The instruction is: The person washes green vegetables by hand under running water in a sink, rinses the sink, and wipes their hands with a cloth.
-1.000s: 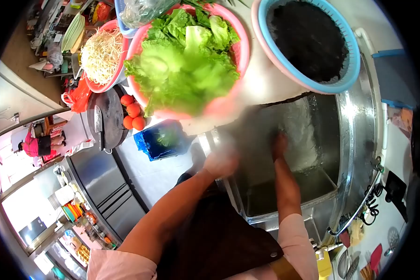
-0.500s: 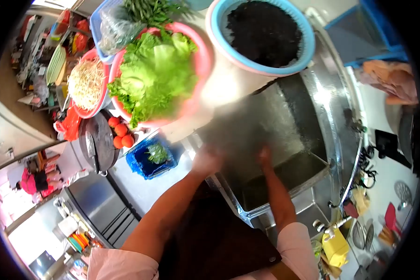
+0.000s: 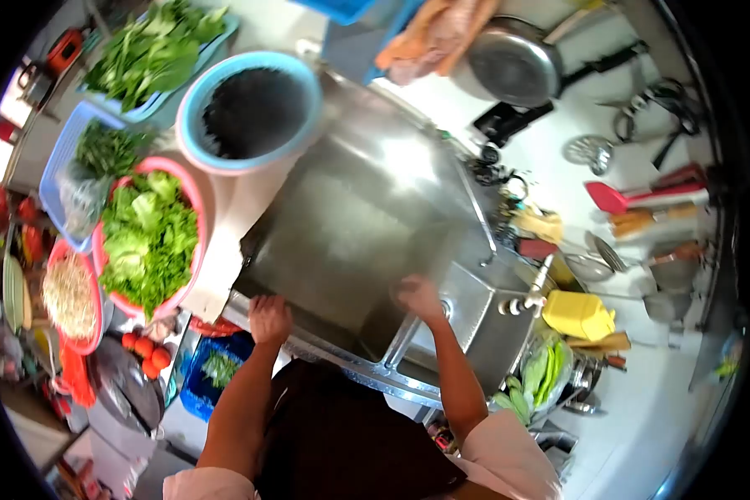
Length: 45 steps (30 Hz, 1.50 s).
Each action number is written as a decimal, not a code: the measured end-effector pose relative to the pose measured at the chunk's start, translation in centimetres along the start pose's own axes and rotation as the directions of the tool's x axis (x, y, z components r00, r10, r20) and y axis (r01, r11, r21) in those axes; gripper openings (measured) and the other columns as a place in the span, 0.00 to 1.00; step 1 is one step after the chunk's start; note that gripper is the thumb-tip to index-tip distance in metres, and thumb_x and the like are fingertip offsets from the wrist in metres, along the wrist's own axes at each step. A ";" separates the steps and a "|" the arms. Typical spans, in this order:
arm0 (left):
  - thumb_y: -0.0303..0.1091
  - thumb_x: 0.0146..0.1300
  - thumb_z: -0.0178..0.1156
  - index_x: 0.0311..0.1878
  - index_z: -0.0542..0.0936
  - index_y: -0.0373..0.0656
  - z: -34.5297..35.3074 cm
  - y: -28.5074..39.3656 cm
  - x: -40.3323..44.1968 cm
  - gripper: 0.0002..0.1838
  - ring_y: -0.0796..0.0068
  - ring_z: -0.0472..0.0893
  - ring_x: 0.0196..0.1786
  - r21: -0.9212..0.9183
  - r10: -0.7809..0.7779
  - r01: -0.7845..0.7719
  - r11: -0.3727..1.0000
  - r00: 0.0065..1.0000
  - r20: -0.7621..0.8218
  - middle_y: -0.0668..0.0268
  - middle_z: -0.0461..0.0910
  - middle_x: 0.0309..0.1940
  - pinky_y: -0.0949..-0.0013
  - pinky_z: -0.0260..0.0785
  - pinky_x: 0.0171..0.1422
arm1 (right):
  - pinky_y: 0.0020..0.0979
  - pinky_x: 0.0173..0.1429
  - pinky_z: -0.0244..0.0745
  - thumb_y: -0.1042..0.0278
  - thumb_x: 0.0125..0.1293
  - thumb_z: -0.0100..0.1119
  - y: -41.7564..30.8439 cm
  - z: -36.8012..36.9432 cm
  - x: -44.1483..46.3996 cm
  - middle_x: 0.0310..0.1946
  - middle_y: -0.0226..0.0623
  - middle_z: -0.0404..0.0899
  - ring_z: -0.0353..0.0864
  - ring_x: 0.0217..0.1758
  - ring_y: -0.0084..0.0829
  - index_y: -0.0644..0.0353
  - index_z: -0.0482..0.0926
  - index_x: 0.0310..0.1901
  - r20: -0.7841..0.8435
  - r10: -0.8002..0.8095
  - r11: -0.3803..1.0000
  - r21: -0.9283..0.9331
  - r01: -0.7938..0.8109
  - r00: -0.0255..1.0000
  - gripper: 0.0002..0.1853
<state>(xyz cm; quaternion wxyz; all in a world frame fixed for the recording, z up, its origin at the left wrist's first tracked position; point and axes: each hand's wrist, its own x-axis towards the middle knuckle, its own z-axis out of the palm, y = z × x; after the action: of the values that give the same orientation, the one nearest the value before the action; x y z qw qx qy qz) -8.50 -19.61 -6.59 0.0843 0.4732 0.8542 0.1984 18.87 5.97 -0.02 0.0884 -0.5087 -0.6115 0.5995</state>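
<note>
My left hand (image 3: 271, 319) is at the front rim of a steel sink (image 3: 354, 367), its fingers extended over the edge. My right hand (image 3: 418, 297) is over the divider between the large basin and a smaller basin (image 3: 467, 300). Motion smears its fingers, so I cannot make out anything in them. The large basin between and beyond my hands holds a hazy grey surface (image 3: 350, 225); whether this is water or a flat sheet I cannot tell.
Left of the sink stand a pink basin of lettuce (image 3: 150, 237), a blue basin with dark contents (image 3: 254, 112) and a basin of bean sprouts (image 3: 71, 298). A tap (image 3: 525, 304) and a yellow jug (image 3: 577, 315) are at the right. Pans and utensils lie beyond.
My view has swung to the right, so the vegetables now appear further left. My hands are further apart, the left at the front rim and the right over the divider.
</note>
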 end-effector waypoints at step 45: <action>0.31 0.53 0.58 0.31 0.79 0.42 -1.3 0.2 0.3 0.04 0.59 0.79 0.39 -0.050 0.018 -0.022 0.999 0.998 -0.068 0.59 0.80 0.28 0.57 0.65 0.54 | 0.21 0.32 0.63 0.82 0.62 0.55 7.0 2.1 -0.9 0.33 0.22 0.75 0.67 0.29 0.14 0.58 0.78 0.40 -0.732 -0.165 0.921 0.125 0.368 0.661 0.08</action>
<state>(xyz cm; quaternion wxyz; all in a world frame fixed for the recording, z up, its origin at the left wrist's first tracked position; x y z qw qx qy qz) -8.95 -19.61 -5.29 0.0655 0.4724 0.8465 0.2367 21.43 2.34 -5.92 0.4704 -0.5868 -0.5136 0.4131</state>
